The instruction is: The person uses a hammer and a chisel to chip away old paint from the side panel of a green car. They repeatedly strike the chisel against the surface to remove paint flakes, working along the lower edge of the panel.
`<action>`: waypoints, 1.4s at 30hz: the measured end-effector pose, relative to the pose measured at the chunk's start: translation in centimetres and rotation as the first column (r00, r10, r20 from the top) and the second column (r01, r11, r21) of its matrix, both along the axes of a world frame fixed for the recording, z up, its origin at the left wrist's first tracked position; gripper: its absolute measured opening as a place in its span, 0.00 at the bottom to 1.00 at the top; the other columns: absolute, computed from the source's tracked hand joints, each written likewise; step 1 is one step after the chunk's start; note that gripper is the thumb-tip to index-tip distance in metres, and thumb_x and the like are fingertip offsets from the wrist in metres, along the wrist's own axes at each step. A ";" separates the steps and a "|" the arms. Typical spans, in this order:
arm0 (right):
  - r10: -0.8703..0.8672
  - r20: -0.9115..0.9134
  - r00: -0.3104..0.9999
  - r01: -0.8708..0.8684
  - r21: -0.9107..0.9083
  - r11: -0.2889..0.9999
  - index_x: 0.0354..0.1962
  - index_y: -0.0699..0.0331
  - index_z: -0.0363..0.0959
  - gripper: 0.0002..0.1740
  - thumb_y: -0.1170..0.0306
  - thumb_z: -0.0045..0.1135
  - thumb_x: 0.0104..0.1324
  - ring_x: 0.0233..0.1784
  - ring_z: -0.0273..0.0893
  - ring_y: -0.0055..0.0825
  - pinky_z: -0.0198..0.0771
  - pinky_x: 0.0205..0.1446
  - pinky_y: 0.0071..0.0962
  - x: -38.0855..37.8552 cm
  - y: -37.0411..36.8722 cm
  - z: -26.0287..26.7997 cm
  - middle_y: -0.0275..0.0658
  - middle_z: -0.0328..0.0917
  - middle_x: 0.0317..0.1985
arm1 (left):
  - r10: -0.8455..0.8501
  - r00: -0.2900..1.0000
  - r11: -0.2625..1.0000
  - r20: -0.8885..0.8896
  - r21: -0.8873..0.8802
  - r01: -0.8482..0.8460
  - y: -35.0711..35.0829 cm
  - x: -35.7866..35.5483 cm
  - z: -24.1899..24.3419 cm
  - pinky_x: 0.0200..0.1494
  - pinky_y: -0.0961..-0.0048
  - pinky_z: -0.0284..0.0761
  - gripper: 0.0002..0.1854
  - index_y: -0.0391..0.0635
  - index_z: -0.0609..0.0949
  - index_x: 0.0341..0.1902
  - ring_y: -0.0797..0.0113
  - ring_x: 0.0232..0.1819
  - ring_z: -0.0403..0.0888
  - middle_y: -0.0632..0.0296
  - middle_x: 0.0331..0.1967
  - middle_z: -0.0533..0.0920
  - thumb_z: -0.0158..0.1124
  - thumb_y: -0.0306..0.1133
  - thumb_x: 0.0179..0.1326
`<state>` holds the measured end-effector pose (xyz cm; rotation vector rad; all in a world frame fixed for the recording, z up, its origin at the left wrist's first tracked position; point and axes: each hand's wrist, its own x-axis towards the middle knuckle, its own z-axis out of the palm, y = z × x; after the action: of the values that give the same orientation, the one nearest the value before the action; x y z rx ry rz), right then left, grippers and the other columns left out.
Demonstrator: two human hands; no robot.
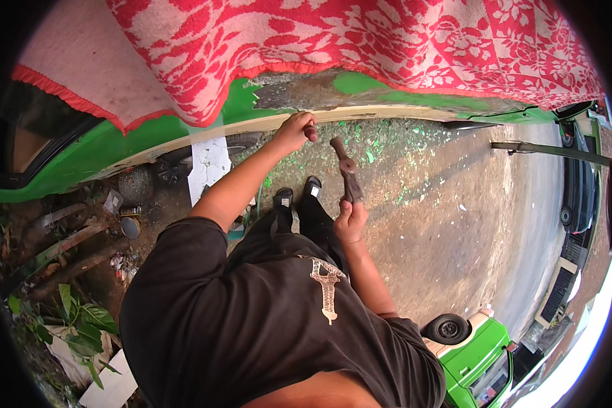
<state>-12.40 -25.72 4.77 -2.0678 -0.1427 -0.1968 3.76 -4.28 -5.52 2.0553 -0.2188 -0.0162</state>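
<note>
My left hand (297, 128) is closed around a tool with a rounded brown handle end (310, 133), right against the lower side of a green vehicle body (245, 104). The rest of that tool is hidden by the hand and the angle. In my right hand (351, 222) is a dark brown hammer-like tool (347, 166), slightly blurred, held apart from the left hand. Between the hands and a hanging red and pale floral cloth (336, 41), a grey patch of bare, stripped surface (301, 94) shows on the green body panel.
Green paint flakes (370, 155) litter the ground by my sandals (284, 198). At left lie a white board (208, 166), a can (130, 224), planks (71, 245) and leafy plants (84, 326). A green vehicle (472, 352) stands behind right; a dark car (579, 188) stands across the road.
</note>
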 end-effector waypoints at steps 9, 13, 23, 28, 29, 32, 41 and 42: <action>-0.196 -0.318 0.928 0.191 -0.045 0.980 0.39 0.67 0.75 0.13 0.65 0.50 0.73 0.19 0.71 0.32 0.65 0.25 0.33 -2.1 -2.6 -1.1 0.45 0.71 0.18 | -0.118 0.992 0.993 -0.037 -0.036 0.117 2.4 -3.3 -1.7 0.41 0.66 0.74 0.17 0.41 0.78 0.40 0.60 0.38 0.79 0.58 0.36 0.77 0.58 0.11 0.45; -0.187 -0.351 0.917 0.195 -0.013 0.981 0.35 0.68 0.74 0.13 0.65 0.51 0.73 0.19 0.65 0.20 0.61 0.24 0.28 -2.9 -4.1 -0.3 0.37 0.69 0.17 | -0.144 0.986 0.987 0.087 -0.060 0.150 1.8 -4.0 0.5 0.40 0.65 0.74 0.23 0.42 0.78 0.42 0.60 0.36 0.77 0.59 0.36 0.75 0.64 0.11 0.38; -0.190 -0.398 0.898 0.206 -0.001 0.978 0.34 0.69 0.75 0.17 0.61 0.52 0.73 0.21 0.62 0.19 0.61 0.25 0.28 -3.1 -4.2 -0.6 0.36 0.67 0.16 | -0.132 0.981 0.978 0.140 0.181 0.106 0.4 -3.2 2.9 0.41 0.61 0.73 0.19 0.43 0.75 0.40 0.55 0.40 0.78 0.58 0.35 0.76 0.64 0.15 0.41; -0.179 -0.424 0.888 0.212 0.031 0.977 0.32 0.68 0.74 0.18 0.60 0.51 0.73 0.21 0.62 0.18 0.60 0.25 0.27 -2.6 -4.0 -0.6 0.34 0.66 0.17 | -0.120 0.988 0.945 0.102 0.315 0.082 -1.7 -0.6 3.2 0.46 0.56 0.72 0.10 0.40 0.75 0.38 0.48 0.44 0.78 0.52 0.38 0.77 0.60 0.21 0.51; -0.203 -0.442 0.874 0.238 0.027 0.971 0.32 0.68 0.73 0.18 0.60 0.51 0.73 0.21 0.62 0.18 0.60 0.25 0.27 -2.5 -3.9 -0.6 0.34 0.66 0.17 | -0.116 0.990 0.933 0.078 0.351 0.082 -2.0 -0.1 3.4 0.47 0.55 0.72 0.09 0.40 0.75 0.38 0.47 0.45 0.78 0.51 0.39 0.78 0.59 0.22 0.52; -0.203 -0.502 0.841 0.287 0.095 0.953 0.31 0.67 0.72 0.19 0.60 0.50 0.74 0.21 0.60 0.17 0.58 0.24 0.26 -1.8 -3.8 -0.7 0.31 0.67 0.18 | -0.102 0.995 0.911 -0.019 0.401 0.101 -2.8 1.2 4.3 0.50 0.53 0.72 0.08 0.39 0.76 0.39 0.45 0.48 0.77 0.48 0.41 0.79 0.57 0.24 0.55; -0.159 -0.273 0.949 0.264 0.406 0.875 0.30 0.62 0.66 0.22 0.54 0.43 0.77 0.17 0.54 0.11 0.48 0.19 0.17 0.1 -1.6 -1.7 0.24 0.59 0.17 | -0.063 0.957 0.877 -0.282 0.443 0.188 -3.5 2.3 6.3 0.57 0.54 0.73 0.14 0.37 0.79 0.49 0.46 0.54 0.78 0.44 0.48 0.81 0.52 0.23 0.60; -0.125 -0.370 0.920 0.217 0.217 0.952 0.29 0.62 0.66 0.22 0.55 0.43 0.77 0.17 0.54 0.11 0.49 0.19 0.17 0.4 -1.2 -2.3 0.24 0.59 0.17 | -0.060 0.953 0.884 -0.296 0.427 0.189 -3.6 2.2 5.9 0.57 0.54 0.73 0.14 0.37 0.79 0.49 0.46 0.54 0.78 0.44 0.48 0.81 0.53 0.23 0.60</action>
<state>-12.01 -26.90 2.48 -1.8230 0.2753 0.0509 5.96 -7.90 0.36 2.4677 -0.1856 -0.4740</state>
